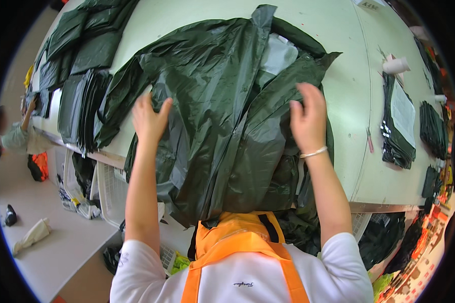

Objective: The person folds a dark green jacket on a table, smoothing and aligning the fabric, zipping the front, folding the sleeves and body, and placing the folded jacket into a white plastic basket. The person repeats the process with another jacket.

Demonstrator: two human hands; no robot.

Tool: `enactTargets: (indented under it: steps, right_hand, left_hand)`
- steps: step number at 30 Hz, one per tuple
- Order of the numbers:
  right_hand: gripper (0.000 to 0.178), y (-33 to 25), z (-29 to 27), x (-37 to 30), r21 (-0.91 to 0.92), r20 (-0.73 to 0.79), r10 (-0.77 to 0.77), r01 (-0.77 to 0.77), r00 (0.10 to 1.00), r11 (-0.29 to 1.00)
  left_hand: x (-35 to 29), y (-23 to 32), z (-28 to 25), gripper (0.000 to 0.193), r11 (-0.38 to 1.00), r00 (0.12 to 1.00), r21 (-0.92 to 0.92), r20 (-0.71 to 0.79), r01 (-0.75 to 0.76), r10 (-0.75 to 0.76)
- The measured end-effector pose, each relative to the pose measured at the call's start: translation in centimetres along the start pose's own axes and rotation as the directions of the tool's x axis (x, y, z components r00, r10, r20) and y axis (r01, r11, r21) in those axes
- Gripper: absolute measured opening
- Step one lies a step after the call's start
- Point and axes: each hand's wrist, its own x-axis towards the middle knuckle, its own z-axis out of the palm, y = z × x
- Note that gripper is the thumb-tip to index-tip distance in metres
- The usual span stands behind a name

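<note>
A dark green rain jacket (202, 96) lies spread over the pale table, its collar at the far side and its lower hem hanging over the near edge. The front is partly open near the collar, where a whitish mesh lining (278, 54) shows. My left hand (150, 117) is over the jacket's left part by the sleeve, fingers and thumb apart. On the other side my right hand (308, 118) is at the right front panel, its fingers spread and slightly blurred. Neither hand grips anything; whether the fingertips touch the cloth I cannot tell.
Folded dark green garments (81, 108) are stacked at the left of the table (351, 126). To the right lie a bundle with a paper sheet (403, 108), a white thread cone (396, 65) and small red-handled snips (369, 140). White baskets (111, 189) stand below. Another person (23, 134) is at far left.
</note>
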Motion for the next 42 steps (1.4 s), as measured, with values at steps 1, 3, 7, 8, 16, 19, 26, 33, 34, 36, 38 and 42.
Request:
enactTargets:
  steps: [1, 3, 7, 8, 16, 19, 26, 33, 34, 36, 38, 42]
  right_hand:
    - [0.050, 3.5, -1.2, -1.9, -0.177, -0.054, 0.166, -0.173, 0.985, 0.969]
    - [0.072, 9.5, -3.5, -5.9, -0.370, 0.135, 0.617, -0.538, 0.775, 0.757]
    - [0.034, 14.3, -5.3, -7.8, -0.368, 0.361, 0.653, -0.542, 0.666, 0.756]
    - [0.030, 15.4, -5.9, -6.7, -0.495, 0.268, 0.569, -0.396, 0.777, 0.773]
    - [0.028, 20.9, -6.3, 12.7, -0.740, -0.076, 0.592, -0.443, 0.802, 0.505]
    - [0.035, 21.4, -4.1, 10.6, -0.751, -0.041, 0.177, -0.147, 0.983, 0.644]
    - [0.062, 8.1, -2.2, -10.7, -0.625, 0.382, 0.414, -0.099, 0.826, 0.774]
    - [0.030, 0.3, 2.5, -8.1, -0.218, 0.112, 0.171, -0.143, 0.979, 0.965]
    - [0.034, -1.9, 4.4, -7.4, -0.004, 0.206, 0.396, -0.404, 0.895, 0.915]
    - [0.044, -3.4, 8.4, -6.7, 0.191, 0.248, 0.557, -0.603, 0.793, 0.774]
    - [0.044, -2.5, 10.9, -6.6, 0.152, 0.273, 0.507, -0.558, 0.817, 0.816]
    - [0.033, -0.6, 8.5, -9.0, 0.167, 0.210, 0.633, -0.666, 0.745, 0.727]
  left_hand:
    - [2.1, -1.6, 2.2, 0.080, 0.983, 0.981, 0.096, 0.101, 0.159, -0.168]
    - [3.7, -3.7, 5.8, 0.077, 0.979, 0.957, 0.036, 0.207, 0.198, -0.202]
    - [1.4, -3.6, 7.7, 0.037, 0.995, 0.981, -0.066, 0.185, 0.079, -0.065]
    - [0.6, -4.3, 7.3, 0.036, 0.976, 0.960, -0.035, 0.192, 0.214, -0.204]
    - [-0.4, -5.5, 3.6, 0.055, 0.938, 0.876, 0.079, 0.340, 0.337, -0.343]
    - [1.8, -7.3, 5.4, 0.063, 0.873, 0.902, -0.307, 0.331, 0.379, -0.275]
    - [6.5, -7.7, 11.9, 0.109, 0.975, 0.977, 0.056, -0.005, 0.214, -0.214]
    - [-3.4, 4.8, 5.3, 0.090, 0.894, 0.929, -0.378, 0.177, -0.241, 0.325]
    - [-5.8, 6.7, 3.8, 0.085, 0.808, 0.802, -0.483, 0.304, -0.336, 0.515]
    - [-8.5, 8.7, 2.7, 0.081, 0.724, 0.601, -0.477, 0.412, -0.498, 0.685]
    - [-9.8, 8.8, 3.8, 0.080, 0.759, 0.578, -0.424, 0.491, -0.495, 0.651]
    - [-10.7, 7.6, 4.2, 0.086, 0.755, 0.601, -0.377, 0.458, -0.536, 0.656]
